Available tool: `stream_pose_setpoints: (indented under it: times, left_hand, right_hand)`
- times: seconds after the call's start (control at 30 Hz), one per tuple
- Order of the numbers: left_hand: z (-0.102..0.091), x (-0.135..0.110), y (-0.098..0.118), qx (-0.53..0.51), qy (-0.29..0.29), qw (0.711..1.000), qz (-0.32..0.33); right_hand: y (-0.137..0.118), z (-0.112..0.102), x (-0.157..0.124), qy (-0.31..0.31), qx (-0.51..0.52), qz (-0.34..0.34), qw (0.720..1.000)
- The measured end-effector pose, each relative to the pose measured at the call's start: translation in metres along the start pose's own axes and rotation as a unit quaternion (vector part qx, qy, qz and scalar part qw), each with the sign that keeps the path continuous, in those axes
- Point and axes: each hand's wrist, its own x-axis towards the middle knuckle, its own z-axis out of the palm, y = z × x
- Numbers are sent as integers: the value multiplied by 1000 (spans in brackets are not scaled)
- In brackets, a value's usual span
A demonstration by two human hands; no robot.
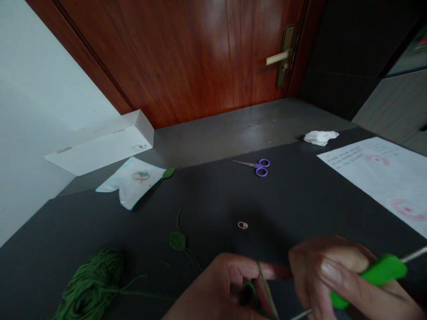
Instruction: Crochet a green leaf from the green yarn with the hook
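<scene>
My right hand (328,271) is closed around the bright green grip of a crochet hook (370,280); its metal shaft slants down toward my left hand. My left hand (230,284) is closed on dark green yarn (265,284), with a strand running over its index finger. Whatever piece sits lower in that hand is mostly hidden at the bottom edge. Left of it lies a skein of green yarn (96,280), a strand leading from it toward my left hand. A small round green crocheted piece (178,240) with yarn tails and a pink stitch marker (243,225) lie just beyond my left hand.
Purple-handled scissors (261,167) lie farther back on the dark table. At the left are a white plastic packet (133,180), a green crocheted leaf (168,173) and a long white box (110,146). Crumpled tissue (320,137) and a printed sheet (383,173) lie at the right.
</scene>
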Motion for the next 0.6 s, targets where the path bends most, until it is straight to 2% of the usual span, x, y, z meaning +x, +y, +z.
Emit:
stream_pose_setpoints:
  times: [0.07, 0.17, 0.23, 0.33, 0.43, 0.6]
  left_hand:
    - [-3, -2, 0, 11, 31, 999, 28]
    - [-7, -3, -1, 28, 49, 995, 80]
    - [-7, -2, 0, 43, 45, 993, 100]
    - [-5, -1, 7, 47, 51, 994, 88]
    - [-4, -2, 19, 31, 30, 996, 72]
    - [-9, 4, 34, 6, -46, 997, 56]
  right_hand:
    - [0, 8, 4, 48, 107, 67, 991]
    - [0, 15, 11, 80, 223, 144, 961]
    - [-1, 16, 13, 97, 253, 189, 944]
    - [-2, 15, 14, 107, 261, 226, 932]
    - [-2, 12, 12, 98, 239, 193, 947]
    - [-3, 3, 9, 47, 135, 56, 988]
